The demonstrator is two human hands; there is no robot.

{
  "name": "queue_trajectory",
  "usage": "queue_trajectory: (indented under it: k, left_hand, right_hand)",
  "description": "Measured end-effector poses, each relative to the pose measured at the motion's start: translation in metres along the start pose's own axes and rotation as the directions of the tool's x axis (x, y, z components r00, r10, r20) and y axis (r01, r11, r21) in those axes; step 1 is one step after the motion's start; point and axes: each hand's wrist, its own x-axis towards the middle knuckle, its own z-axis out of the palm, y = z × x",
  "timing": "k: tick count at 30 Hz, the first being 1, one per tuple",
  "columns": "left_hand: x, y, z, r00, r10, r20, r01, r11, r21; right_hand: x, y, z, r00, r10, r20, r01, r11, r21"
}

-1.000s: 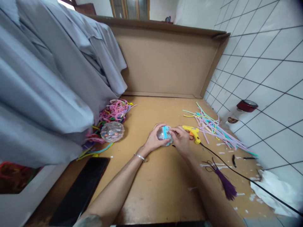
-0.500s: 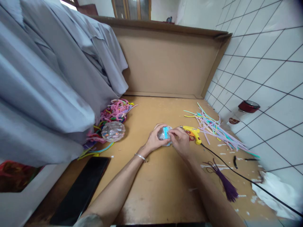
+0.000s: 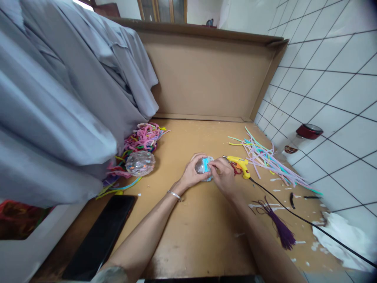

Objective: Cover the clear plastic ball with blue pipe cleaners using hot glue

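Observation:
My left hand (image 3: 190,173) is wrapped round a small clear, faceted plastic container (image 3: 200,168) low over the table. Across its face runs a bright blue strip (image 3: 205,164), partly covered by fingers. My right hand (image 3: 224,173) pinches at the right edge of this strip; what sits between thumb and fingertips is too small to make out. Just right of that hand lies a yellow glue gun (image 3: 239,162), its nozzle close to the knuckles, with red-handled scissors (image 3: 236,169) partly hidden beside it. A second clear faceted container (image 3: 140,163), with small coloured bits, stands to the left.
Pink and multicoloured pipe cleaners (image 3: 145,137) pile up by a grey cloth (image 3: 88,90). Pastel pipe cleaners (image 3: 266,157), a purple thread bundle (image 3: 279,226) and a black cord (image 3: 294,216) lie right. A black phone (image 3: 101,236) lies front left; a red-lidded jar (image 3: 297,141) stands by the tiled wall.

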Motion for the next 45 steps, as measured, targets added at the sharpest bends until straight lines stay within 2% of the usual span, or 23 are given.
queue_trajectory:
  k: [10, 20, 26, 31, 37, 45]
  left_hand:
    - [0.0003, -0.0011, -0.0006, 0.999, 0.039, 0.013, -0.039, 0.999, -0.009]
    - [-0.0006, -0.0006, -0.0011, 1.000, -0.003, 0.023, 0.003, 1.000, 0.004]
    - [-0.0004, -0.0003, -0.0022, 0.999, 0.014, 0.029, -0.014, 1.000, -0.012]
    - [-0.0013, -0.0010, -0.0013, 0.999, -0.018, 0.027, 0.018, 1.000, -0.013]
    - [-0.0042, -0.0018, 0.0022, 0.994, -0.109, -0.019, 0.108, 0.991, -0.074]
    - [-0.0021, -0.0018, -0.0003, 1.000, -0.003, -0.004, 0.003, 1.000, -0.017]
  right_hand:
    - [0.0000, -0.0015, 0.0009, 0.999, -0.041, -0.021, 0.041, 0.999, -0.021]
    - [-0.0003, -0.0019, 0.0013, 0.998, -0.054, -0.013, 0.053, 0.998, -0.038]
    - [-0.0010, -0.0022, 0.0023, 0.999, -0.033, -0.003, 0.033, 0.998, -0.051]
    - [-0.0015, -0.0025, 0.0023, 1.000, -0.028, 0.007, 0.029, 0.998, -0.049]
    - [-0.0017, -0.0032, 0.0024, 1.000, -0.012, 0.022, 0.013, 0.998, -0.064]
    - [-0.0018, -0.0042, 0.0026, 0.999, -0.026, 0.022, 0.028, 0.996, -0.090]
